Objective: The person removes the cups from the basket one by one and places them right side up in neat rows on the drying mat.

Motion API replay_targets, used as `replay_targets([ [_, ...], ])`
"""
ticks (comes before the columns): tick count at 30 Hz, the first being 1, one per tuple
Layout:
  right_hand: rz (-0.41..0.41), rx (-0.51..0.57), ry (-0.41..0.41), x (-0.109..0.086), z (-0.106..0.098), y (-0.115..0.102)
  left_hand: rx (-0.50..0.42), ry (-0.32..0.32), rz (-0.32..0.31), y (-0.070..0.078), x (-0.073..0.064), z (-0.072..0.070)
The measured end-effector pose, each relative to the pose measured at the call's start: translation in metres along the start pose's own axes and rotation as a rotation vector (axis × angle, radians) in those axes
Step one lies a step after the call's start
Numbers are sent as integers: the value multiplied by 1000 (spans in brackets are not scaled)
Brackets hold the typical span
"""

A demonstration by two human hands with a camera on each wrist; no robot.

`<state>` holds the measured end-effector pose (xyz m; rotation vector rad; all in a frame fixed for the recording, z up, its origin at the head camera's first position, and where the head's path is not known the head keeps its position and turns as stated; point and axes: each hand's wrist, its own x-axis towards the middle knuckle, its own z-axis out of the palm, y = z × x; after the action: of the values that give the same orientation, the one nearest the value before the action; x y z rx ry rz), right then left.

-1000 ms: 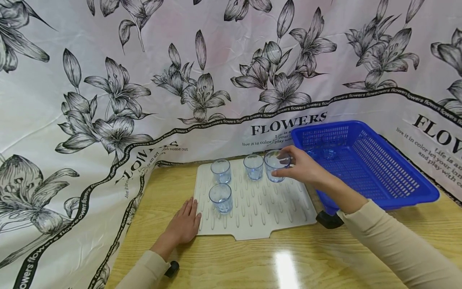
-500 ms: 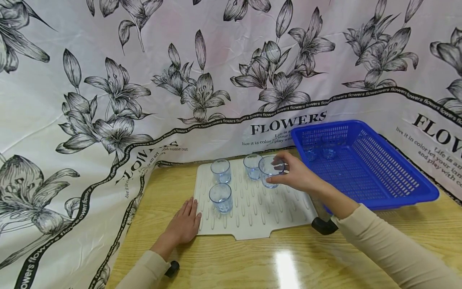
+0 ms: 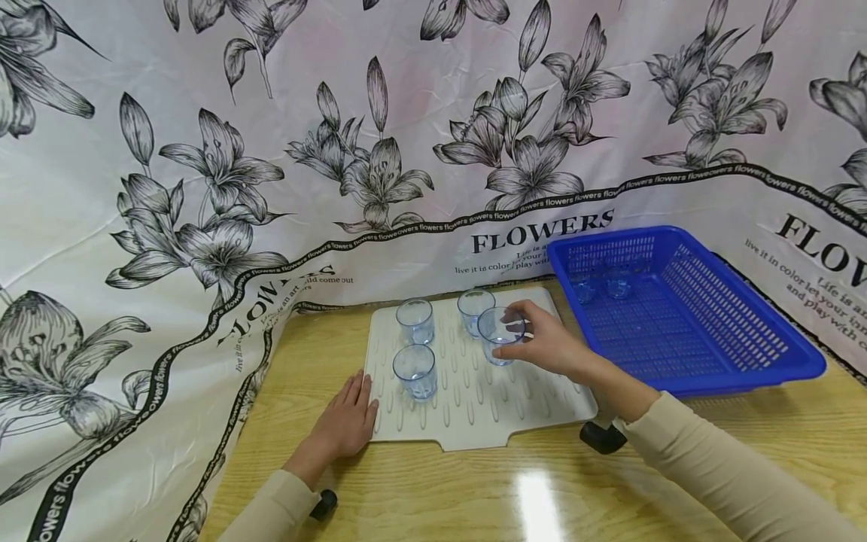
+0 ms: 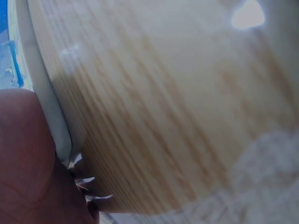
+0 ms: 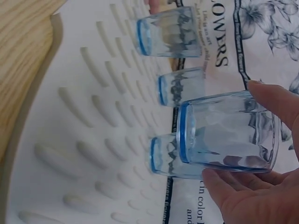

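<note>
Right hand holds the glass (image 3: 494, 340) over the tray (image 3: 474, 421), with a landing to choose

Here it is, just right of centre in the head view: the right hand (image 3: 547, 340) has the glass pinched between thumb and fingertips, wide end up. The right wrist view brings the close look, thumb on one side, curled fingers on the other. That view suggests a gap under the base; how big, there's no saying from here.

Down at lower left of centre, the left hand (image 3: 345, 420) rests against the tray's left edge on the table (image 3: 393, 500), fingers straight and side by side, gripping nothing. Steadying the tray, one would judge.

And the company! There are two glasses (image 3: 415, 378) at the tray's left, one behind the other, and a back glass (image 3: 473, 316) just up and left of the held one. Those rims overlap in the head view; whether they touch, it can't be told. Over at the right of the frame, the basket (image 3: 684, 331) shows two more glasses (image 3: 619, 286) in its upper-left corner.

The step in hand? Setting this glass among its neighbours looks the likeliest reading. The next move calls for a level descent onto bare tray, then a gentle release. The danger is a clink, should the hand drift up and left.
</note>
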<state>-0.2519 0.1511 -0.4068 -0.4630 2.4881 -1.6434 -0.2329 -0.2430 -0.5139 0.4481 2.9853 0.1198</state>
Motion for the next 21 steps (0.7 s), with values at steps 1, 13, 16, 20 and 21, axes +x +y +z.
replay_targets([
  [1, -2, 2, -1, 0, 2, 1, 1, -1, -2, 0, 0, 0],
  [13, -7, 17, -21, 7, 20, 22, 0, 17, -1, 1, -1, 0],
  [16, -6, 21, -18, 8, 24, 26, -3, 17, -2, 0, -1, 0],
  [20, 16, 11, -21, 11, 28, 30, -9, 16, 1, 0, -1, 0],
  [21, 24, 5, -20, 11, 29, 31, -12, 17, 2, 0, -1, 0],
])
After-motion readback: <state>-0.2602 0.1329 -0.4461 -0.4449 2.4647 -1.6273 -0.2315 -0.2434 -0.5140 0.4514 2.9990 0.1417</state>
